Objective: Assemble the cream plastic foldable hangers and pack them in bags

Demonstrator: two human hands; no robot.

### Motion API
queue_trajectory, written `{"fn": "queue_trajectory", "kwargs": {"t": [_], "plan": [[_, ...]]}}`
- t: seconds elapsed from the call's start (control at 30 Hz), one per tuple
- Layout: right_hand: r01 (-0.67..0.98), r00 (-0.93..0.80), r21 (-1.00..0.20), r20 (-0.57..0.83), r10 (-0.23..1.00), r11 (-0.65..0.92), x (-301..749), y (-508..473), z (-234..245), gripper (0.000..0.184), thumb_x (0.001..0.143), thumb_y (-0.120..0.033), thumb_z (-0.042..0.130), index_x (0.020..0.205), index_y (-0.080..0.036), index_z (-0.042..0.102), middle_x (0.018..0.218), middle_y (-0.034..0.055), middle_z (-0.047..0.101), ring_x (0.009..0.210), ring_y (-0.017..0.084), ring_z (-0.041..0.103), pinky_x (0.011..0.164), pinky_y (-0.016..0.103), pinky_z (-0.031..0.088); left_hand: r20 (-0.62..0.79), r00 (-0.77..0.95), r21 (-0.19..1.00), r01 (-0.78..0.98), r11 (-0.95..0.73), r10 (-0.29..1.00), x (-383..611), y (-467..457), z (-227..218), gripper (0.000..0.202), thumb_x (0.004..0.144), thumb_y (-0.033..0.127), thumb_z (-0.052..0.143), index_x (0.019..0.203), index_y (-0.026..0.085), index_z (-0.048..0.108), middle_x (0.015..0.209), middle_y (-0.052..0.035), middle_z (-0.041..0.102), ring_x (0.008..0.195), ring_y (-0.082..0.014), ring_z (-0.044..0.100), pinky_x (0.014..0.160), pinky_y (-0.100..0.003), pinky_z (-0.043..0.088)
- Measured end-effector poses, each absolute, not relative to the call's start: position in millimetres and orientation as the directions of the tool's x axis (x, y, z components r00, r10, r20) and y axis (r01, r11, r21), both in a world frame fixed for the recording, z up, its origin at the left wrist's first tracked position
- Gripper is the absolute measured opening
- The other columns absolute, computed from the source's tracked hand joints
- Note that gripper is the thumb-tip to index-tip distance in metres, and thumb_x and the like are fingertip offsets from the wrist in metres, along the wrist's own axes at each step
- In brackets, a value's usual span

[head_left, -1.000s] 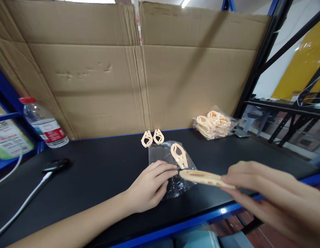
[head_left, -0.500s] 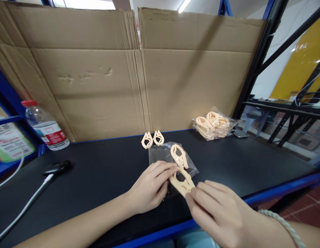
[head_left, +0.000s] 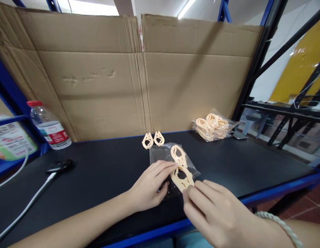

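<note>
My right hand (head_left: pixel 217 210) pinches the near end of a beige folded plastic hanger (head_left: pixel 191 179) between thumb and fingers. My left hand (head_left: pixel 152 184) lies over the left side of a clear plastic bag (head_left: pixel 160 150). Its fingers hold the film near the bag's near end, with the index fingertip against the far end of the hanger; the grip underneath is partly hidden. A second folded hanger (head_left: pixel 182 159) lies just beyond, within the bag's outline. Farther back, two similar hangers, a left one (head_left: pixel 147 141) and a right one (head_left: pixel 159 138), rest side by side.
A clear bag full of hangers (head_left: pixel 213 125) sits at the back right, with a phone (head_left: pixel 239 135) beside it. Cardboard (head_left: pixel 103 79) walls off the back. At left stand a water bottle (head_left: pixel 52 132) and a black device (head_left: pixel 59 166) with a white cable (head_left: pixel 28 206).
The held hanger has shifted slightly up and away from me, its near end turning a little left with my right hand. My left hand has hardly moved. The camera view has tilted slightly.
</note>
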State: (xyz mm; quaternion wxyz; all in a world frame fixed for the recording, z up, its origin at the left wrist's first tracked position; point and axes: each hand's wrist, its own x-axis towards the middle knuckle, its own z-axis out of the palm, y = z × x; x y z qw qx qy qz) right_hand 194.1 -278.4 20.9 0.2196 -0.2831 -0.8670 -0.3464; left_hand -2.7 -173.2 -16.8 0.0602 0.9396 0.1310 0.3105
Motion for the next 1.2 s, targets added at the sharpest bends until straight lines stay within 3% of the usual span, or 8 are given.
{"fn": "queue_trajectory", "kwargs": {"t": [0.2,0.43,0.63,0.9,1.0,1.1,1.2], "plan": [[0.660,-0.743,0.535,0.570,0.351,0.527,193.3,-241.6,4.0,0.024,0.089,-0.008,0.042,0.076,-0.014,0.062,0.073,0.0090,0.062,0.064,0.020,0.057,0.056,0.032,0.044,0.567,0.773,0.174,0.226,-0.958,0.286,-2.6,-172.4,-17.6,0.056,0.084,0.005,0.047,0.138,0.018,0.038,0.133,-0.0137,0.052,0.120,-0.0247,0.050,0.101,-0.046,0.046],[0.716,-0.696,0.534,0.499,0.517,0.449,191.2,-216.6,-10.9,0.015,0.082,-0.002,0.051,0.081,-0.008,0.065,0.081,0.0128,0.062,0.074,0.024,0.059,0.052,0.032,0.046,0.524,0.793,0.183,0.251,-0.950,0.311,-2.1,-173.9,-15.8,0.056,0.084,0.005,0.044,0.139,0.019,0.039,0.132,-0.0143,0.053,0.115,-0.0259,0.052,0.097,-0.047,0.047],[0.763,-0.637,0.537,0.531,0.559,0.359,191.9,-215.1,-8.3,0.017,0.078,-0.001,0.054,0.076,-0.012,0.067,0.096,0.0140,0.063,0.089,0.027,0.056,0.053,0.032,0.045,0.480,0.818,0.179,0.262,-0.948,0.316,-1.3,-173.6,-15.6,0.054,0.085,0.006,0.044,0.138,0.017,0.040,0.129,-0.0140,0.054,0.116,-0.0251,0.050,0.099,-0.046,0.046],[0.744,-0.662,0.520,0.488,0.568,0.420,198.1,-206.0,-1.6,0.018,0.081,-0.002,0.053,0.075,-0.013,0.066,0.086,0.0107,0.061,0.085,0.024,0.055,0.056,0.032,0.042,0.444,0.834,0.165,0.283,-0.945,0.328,-1.2,-173.4,-15.7,0.052,0.085,0.008,0.044,0.137,0.018,0.042,0.131,-0.0132,0.055,0.116,-0.0252,0.053,0.099,-0.046,0.047],[0.750,-0.661,0.373,0.474,0.582,0.547,207.8,-210.7,15.3,0.013,0.080,-0.011,0.058,0.070,-0.014,0.064,0.084,0.0095,0.060,0.082,0.022,0.054,0.059,0.031,0.042,0.428,0.843,0.163,0.283,-0.945,0.327,-1.3,-173.1,-15.5,0.052,0.085,0.009,0.045,0.136,0.017,0.042,0.132,-0.0127,0.055,0.117,-0.0251,0.053,0.099,-0.046,0.046],[0.758,-0.570,0.058,0.543,0.617,0.650,219.7,-204.3,36.1,0.015,0.083,-0.016,0.054,0.070,-0.016,0.062,0.084,0.0068,0.060,0.079,0.018,0.053,0.066,0.028,0.044,0.410,0.851,0.177,0.279,-0.944,0.328,-1.0,-172.8,-15.0,0.051,0.085,0.009,0.045,0.136,0.018,0.042,0.133,-0.0116,0.055,0.118,-0.0241,0.054,0.100,-0.044,0.046],[0.822,-0.429,-0.079,0.564,0.705,0.563,225.8,-175.7,48.6,0.016,0.087,-0.022,0.051,0.079,-0.015,0.063,0.085,0.0075,0.062,0.085,0.019,0.056,0.078,0.030,0.044,0.405,0.851,0.190,0.279,-0.941,0.335,-0.8,-172.7,-14.6,0.049,0.087,0.010,0.045,0.136,0.019,0.043,0.133,-0.0107,0.056,0.119,-0.0233,0.054,0.101,-0.043,0.046]]}}
